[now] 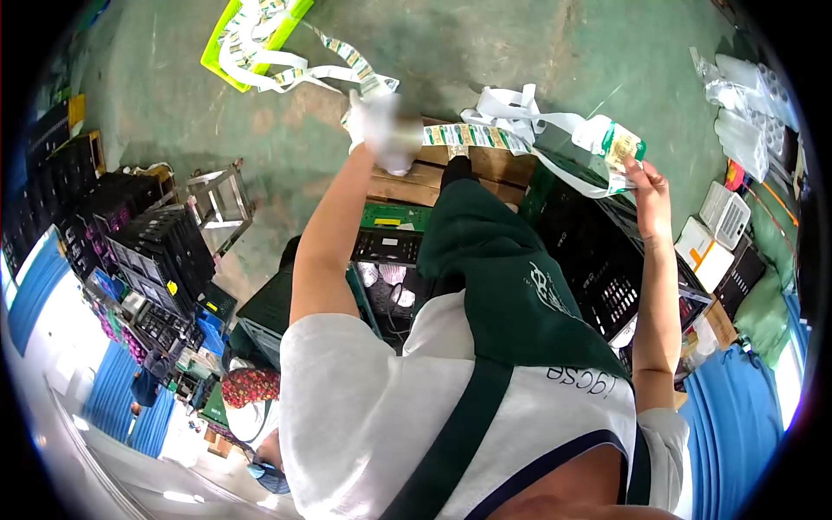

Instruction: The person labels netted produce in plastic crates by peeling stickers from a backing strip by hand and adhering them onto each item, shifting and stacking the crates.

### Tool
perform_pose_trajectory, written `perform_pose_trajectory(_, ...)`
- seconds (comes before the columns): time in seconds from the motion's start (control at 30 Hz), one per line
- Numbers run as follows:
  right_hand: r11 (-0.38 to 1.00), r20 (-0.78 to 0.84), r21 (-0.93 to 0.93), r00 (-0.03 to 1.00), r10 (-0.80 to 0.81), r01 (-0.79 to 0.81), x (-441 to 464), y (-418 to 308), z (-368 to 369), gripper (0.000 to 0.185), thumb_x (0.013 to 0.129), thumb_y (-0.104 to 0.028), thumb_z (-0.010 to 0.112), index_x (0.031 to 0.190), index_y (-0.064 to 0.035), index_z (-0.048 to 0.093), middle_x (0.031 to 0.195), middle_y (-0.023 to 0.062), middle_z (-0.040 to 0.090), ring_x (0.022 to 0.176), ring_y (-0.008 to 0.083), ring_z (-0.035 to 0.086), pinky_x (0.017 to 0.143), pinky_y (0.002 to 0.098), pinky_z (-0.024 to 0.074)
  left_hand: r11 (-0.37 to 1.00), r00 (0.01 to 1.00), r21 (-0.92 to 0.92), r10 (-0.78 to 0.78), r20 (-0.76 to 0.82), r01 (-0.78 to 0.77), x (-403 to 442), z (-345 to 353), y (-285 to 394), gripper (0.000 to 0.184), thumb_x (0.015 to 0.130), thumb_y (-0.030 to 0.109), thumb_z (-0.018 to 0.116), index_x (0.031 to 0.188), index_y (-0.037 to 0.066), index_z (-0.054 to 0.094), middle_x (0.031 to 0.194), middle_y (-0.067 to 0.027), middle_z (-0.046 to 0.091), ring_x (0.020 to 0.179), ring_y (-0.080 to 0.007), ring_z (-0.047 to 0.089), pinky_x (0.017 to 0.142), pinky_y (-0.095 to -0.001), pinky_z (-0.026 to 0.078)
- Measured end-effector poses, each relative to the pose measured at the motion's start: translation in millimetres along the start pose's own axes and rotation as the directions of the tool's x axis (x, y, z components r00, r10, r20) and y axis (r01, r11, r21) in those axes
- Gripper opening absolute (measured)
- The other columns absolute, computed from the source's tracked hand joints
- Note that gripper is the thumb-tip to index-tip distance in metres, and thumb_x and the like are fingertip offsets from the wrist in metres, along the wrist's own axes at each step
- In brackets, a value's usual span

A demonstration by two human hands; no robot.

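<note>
My left hand (380, 130), in a white glove, is smeared by motion; its fingers cannot be made out. A strip of printed labels (472, 136) on white backing runs right from beside it, over the wooden boards (407, 186). My bare right hand (650, 192) is out to the right, with thumb and fingers pinched on a strip with a green and yellow label (622, 146). White backing tape (507, 106) lies in loops between the hands. Another label strip (354, 59) trails from near the left hand toward a lime-green basket (302, 10).
Black crates (598, 260) stand close to my right side, and a crate (386, 247) is in front of me. More stacked crates (160, 260) and a metal stool frame (221, 204) are at the left. Clear plastic-wrapped items (741, 108) lie far right. Another person (251, 399) is at lower left.
</note>
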State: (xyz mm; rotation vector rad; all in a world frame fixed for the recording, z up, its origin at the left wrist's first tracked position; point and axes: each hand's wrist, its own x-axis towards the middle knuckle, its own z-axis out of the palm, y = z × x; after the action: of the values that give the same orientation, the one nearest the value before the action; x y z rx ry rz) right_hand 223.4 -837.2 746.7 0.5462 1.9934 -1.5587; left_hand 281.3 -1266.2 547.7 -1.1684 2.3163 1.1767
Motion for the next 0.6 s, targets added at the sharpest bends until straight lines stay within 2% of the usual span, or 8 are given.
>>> perform_pose_trajectory(0.07, 0.979, 0.048, -0.183, 0.995, -0.084, 0.092, -6.5, -1.4, 8.7, 0.024, 0.089, -0.021, 0.064, 0.097, 0.0016, 0.068, 0.086, -0.0001, 0.066, 0.079, 0.0067, 0.054, 0.078, 0.0228, 0.0422, 0.906, 0.87, 0.123, 0.423, -0.251, -0.405, 23.1, 19.7, -13.6, 0.074, 0.072, 0.024, 0.068, 0.135, 0.002, 0.037, 0.131, -0.0244, 0.044, 0.121, -0.041, 0.04, 0.104, -0.0478, 0.03)
perform_pose_trajectory(0.1, 0.969, 0.091, -0.218, 0.991, -0.095, 0.113, -8.3, 3.8, 11.4, 0.024, 0.089, -0.021, 0.063, 0.098, 0.0021, 0.068, 0.086, 0.0, 0.066, 0.079, 0.0065, 0.054, 0.078, 0.0231, 0.0426, 0.874, 0.851, 0.136, 0.485, -0.199, -0.466, 10.7, 14.9, 9.6, 0.075, 0.072, 0.023, 0.068, 0.136, 0.001, 0.036, 0.137, -0.0256, 0.035, 0.128, -0.0439, 0.03, 0.104, -0.0472, 0.031)
perform_pose_trajectory(0.13, 0.958, 0.134, -0.251, 0.985, -0.106, 0.137, -10.4, 7.2, 13.9, 0.024, 0.09, -0.02, 0.062, 0.099, 0.0025, 0.067, 0.086, 0.0001, 0.066, 0.08, 0.0063, 0.054, 0.077, 0.0233, 0.043, 0.832, 0.814, 0.261, 0.543, -0.205, -0.489, 3.8, 19.7, 22.5, 0.069, 0.073, 0.025, 0.069, 0.132, 0.002, 0.042, 0.136, -0.0258, 0.039, 0.127, -0.042, 0.034, 0.105, -0.0448, 0.031)
perform_pose_trajectory(0.23, 0.895, 0.176, -0.373, 0.965, -0.192, 0.246, -18.5, 8.5, 22.0, 0.022, 0.089, -0.017, 0.063, 0.099, 0.0016, 0.066, 0.085, 0.0063, 0.066, 0.081, 0.01, 0.056, 0.076, 0.0269, 0.0452, 0.774, 0.793, 0.175, 0.589, 0.154, -0.609, -8.0, 25.2, 56.5, 0.058, 0.08, 0.036, 0.068, 0.126, 0.005, 0.052, 0.131, -0.021, 0.048, 0.125, -0.0317, 0.043, 0.102, -0.037, 0.036)
perform_pose_trajectory(0.27, 0.88, 0.179, -0.407, 0.966, -0.188, 0.247, -19.4, 10.8, 20.6, 0.021, 0.088, -0.017, 0.064, 0.1, 0.0007, 0.066, 0.087, 0.0086, 0.067, 0.082, 0.0119, 0.057, 0.077, 0.0279, 0.0455, 0.815, 0.776, 0.012, 0.547, 0.316, -0.579, -17.2, 25.8, 72.8, 0.051, 0.086, 0.032, 0.063, 0.126, 0.004, 0.051, 0.13, -0.0146, 0.051, 0.121, -0.024, 0.047, 0.102, -0.0322, 0.037)
perform_pose_trajectory(0.33, 0.871, 0.192, -0.414, 0.961, -0.199, 0.263, -27.5, 11.1, 19.8, 0.021, 0.087, -0.016, 0.064, 0.1, -0.0007, 0.066, 0.091, 0.012, 0.067, 0.083, 0.0157, 0.059, 0.078, 0.0292, 0.0459, 0.788, 0.598, -0.492, 0.608, 0.522, -0.371, -45.8, 37.1, 103.3, 0.046, 0.088, 0.027, 0.062, 0.128, 0.006, 0.052, 0.126, -0.0129, 0.054, 0.116, -0.0219, 0.051, 0.099, -0.0327, 0.039)
perform_pose_trajectory(0.43, 0.922, 0.209, -0.277, 0.953, -0.217, 0.271, -42.2, 13.7, 11.7, 0.02, 0.087, -0.014, 0.064, 0.1, 0.0012, 0.066, 0.093, 0.0119, 0.066, 0.084, 0.0158, 0.058, 0.08, 0.0286, 0.0454, 0.794, 0.391, -0.576, 0.601, 0.698, -0.193, -97.0, 43.6, 144.1, 0.042, 0.091, 0.017, 0.058, 0.13, 0.004, 0.049, 0.126, -0.0073, 0.053, 0.111, -0.0149, 0.049, 0.097, -0.0292, 0.04)
perform_pose_trajectory(0.6, 0.952, 0.118, -0.042, 0.947, -0.297, 0.304, -83.2, 13.3, -8.8, 0.019, 0.088, -0.01, 0.062, 0.103, 0.0023, 0.065, 0.102, 0.0085, 0.063, 0.09, 0.0118, 0.053, 0.083, 0.0276, 0.0433, 0.863, 0.074, -0.434, 0.465, 0.882, -0.258, -137.2, 83.2, 150.0, 0.058, 0.083, 0.023, 0.065, 0.135, 0.005, 0.045, 0.132, -0.0117, 0.049, 0.12, -0.0203, 0.046, 0.101, -0.0341, 0.037)
